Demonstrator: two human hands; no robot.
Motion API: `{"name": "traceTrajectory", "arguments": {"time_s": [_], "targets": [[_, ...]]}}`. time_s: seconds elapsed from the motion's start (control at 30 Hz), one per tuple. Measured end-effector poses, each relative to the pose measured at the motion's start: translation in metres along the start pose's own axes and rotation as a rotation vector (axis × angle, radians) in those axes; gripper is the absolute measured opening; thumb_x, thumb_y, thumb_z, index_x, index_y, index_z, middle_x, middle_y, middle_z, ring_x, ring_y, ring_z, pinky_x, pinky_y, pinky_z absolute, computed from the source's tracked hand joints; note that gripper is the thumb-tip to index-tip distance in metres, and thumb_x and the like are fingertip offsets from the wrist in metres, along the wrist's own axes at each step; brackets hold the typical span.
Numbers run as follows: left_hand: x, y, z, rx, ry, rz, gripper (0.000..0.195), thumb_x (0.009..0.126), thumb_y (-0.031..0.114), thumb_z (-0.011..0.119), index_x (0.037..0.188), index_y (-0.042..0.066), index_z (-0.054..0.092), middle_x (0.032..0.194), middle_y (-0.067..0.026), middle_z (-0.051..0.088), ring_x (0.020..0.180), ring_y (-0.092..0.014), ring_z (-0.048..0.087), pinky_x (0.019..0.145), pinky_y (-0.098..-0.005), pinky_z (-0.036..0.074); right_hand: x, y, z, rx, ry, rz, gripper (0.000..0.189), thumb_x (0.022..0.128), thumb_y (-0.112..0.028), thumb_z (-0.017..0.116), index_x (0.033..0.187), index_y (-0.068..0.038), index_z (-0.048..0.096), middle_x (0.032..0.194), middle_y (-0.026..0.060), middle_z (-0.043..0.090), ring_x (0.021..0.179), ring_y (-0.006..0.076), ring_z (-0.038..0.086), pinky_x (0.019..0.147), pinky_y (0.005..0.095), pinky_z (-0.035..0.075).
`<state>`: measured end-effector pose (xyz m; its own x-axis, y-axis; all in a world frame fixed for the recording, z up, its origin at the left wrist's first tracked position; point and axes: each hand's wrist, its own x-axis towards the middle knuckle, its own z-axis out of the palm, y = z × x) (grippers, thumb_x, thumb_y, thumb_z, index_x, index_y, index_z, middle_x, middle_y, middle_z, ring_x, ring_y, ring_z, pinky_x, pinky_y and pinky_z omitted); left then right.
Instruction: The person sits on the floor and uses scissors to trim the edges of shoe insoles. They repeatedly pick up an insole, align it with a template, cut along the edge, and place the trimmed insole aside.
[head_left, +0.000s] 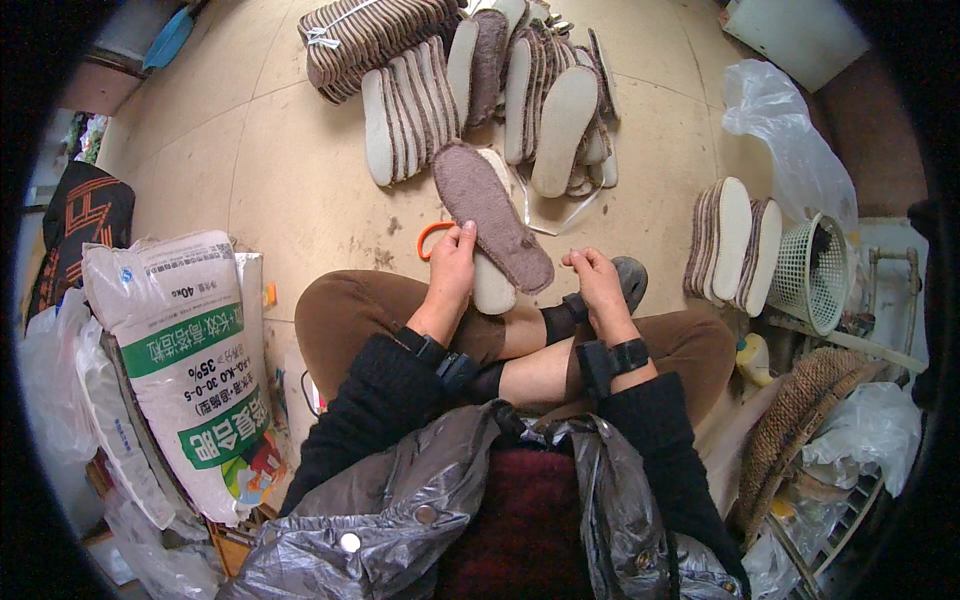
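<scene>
My left hand (454, 264) grips a brown fleece insole (491, 214), its fuzzy face up. A pale insole (493, 289) lies under it, showing at the lower end and along the upper edge. Beside my left fingers is an orange loop handle (429, 241), likely of scissors; the rest of it is hidden, and I cannot tell if the hand touches it. My right hand (600, 285) is apart from the insoles, to their right, with fingers curled and thumb against them. Nothing is visible in it, though a fine thread would be too small to see.
Ahead on the floor stand stacked insoles (412, 112), a tied bundle (382, 37) and a loose pile (566, 127) with white strapping (551, 229). More insoles (727, 240) stand at right by a plastic basket (806, 277). A printed sack (180, 360) leans at left.
</scene>
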<state>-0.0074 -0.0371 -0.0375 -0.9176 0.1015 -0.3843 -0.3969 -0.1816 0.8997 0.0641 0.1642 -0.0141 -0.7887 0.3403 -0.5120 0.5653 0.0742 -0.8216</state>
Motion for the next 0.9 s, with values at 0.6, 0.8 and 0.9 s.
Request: {"name": "traceTrajectory", "arguments": {"time_s": [0.6,0.8,0.9], "targets": [[-0.002,0.004,-0.001,0.127,0.069,0.061,0.027,0.093,0.024,0.056,0.078,0.001,0.057,0.068,0.0024,0.05,0.061,-0.006,0.04,0.055,-0.0244,0.035,-0.008,0.001,0.008,0.194,-0.4,0.176,0.018,0.084,-0.021,0.066,0.084,-0.004,0.059,0.073,-0.001,0.057,0.063,0.0081,0.049,0.06,0.0215,0.04],[0.008,-0.001,-0.007,0.066,0.159,0.081,0.037,0.092,0.024,0.058,0.064,0.001,0.049,0.063,0.0028,0.042,0.06,-0.007,0.035,0.054,-0.0279,0.032,0.008,0.02,0.004,0.082,0.048,0.063,0.036,0.092,-0.029,0.051,0.089,0.005,0.061,0.083,0.0102,0.062,0.076,0.0173,0.057,0.07,0.0296,0.045],[0.004,0.002,-0.006,0.086,0.151,0.032,0.035,0.092,0.024,0.059,0.067,0.0,0.052,0.064,0.002,0.044,0.061,-0.007,0.037,0.055,-0.0271,0.034,0.009,0.026,0.02,-0.391,0.375,-0.085,0.036,0.092,-0.03,0.053,0.087,0.005,0.061,0.094,0.0135,0.06,0.09,0.0219,0.056,0.076,0.0347,0.045]]}}
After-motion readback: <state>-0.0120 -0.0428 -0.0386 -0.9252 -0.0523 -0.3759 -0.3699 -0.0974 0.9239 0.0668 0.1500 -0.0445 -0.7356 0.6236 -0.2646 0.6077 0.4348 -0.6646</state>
